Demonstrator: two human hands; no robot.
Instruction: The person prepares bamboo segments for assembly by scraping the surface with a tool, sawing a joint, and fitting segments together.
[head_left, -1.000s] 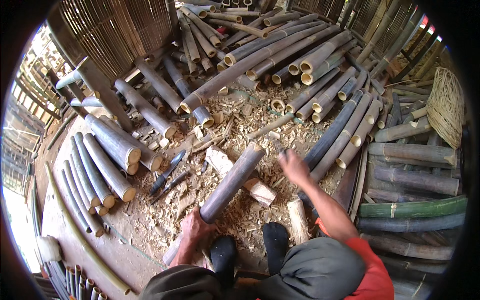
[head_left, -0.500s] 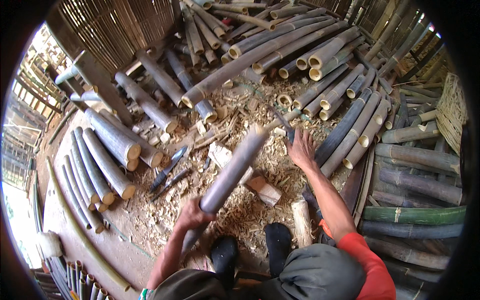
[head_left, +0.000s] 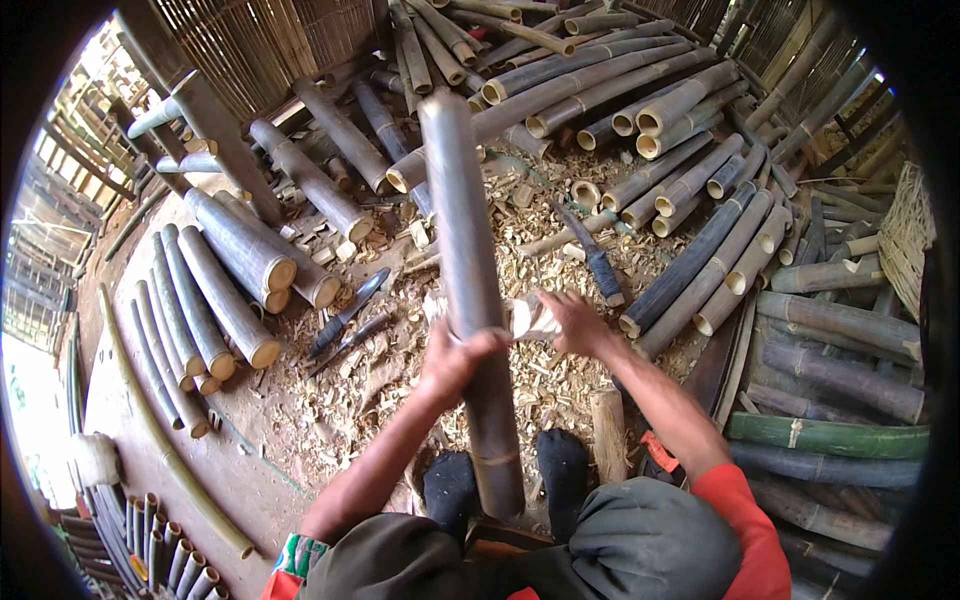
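A dark bamboo tube (head_left: 463, 220) stands steeply in front of me, blurred by motion at its upper end. My left hand (head_left: 455, 365) is wrapped round it below its middle. The tube's lower end hangs between my feet. To its right my right hand (head_left: 580, 325) is off the tools, fingers stretched toward the tube, beside a pale wood block (head_left: 528, 318). The tube partly hides that block. Beyond my right hand, a knife with a dark wrapped handle (head_left: 603, 275) lies on the shavings.
Wood shavings (head_left: 400, 400) cover the floor around my feet. Two more blades lie at left, including a dark-handled knife (head_left: 345, 315). Cut bamboo tubes (head_left: 230, 300) lie in rows at left, with more bamboo (head_left: 690, 270) at right. A short pale log (head_left: 608, 435) stands by my right foot.
My left hand has raised the bamboo tube and swung it more upright. My right hand has let go of the wrapped-handle knife and come back toward the tube.
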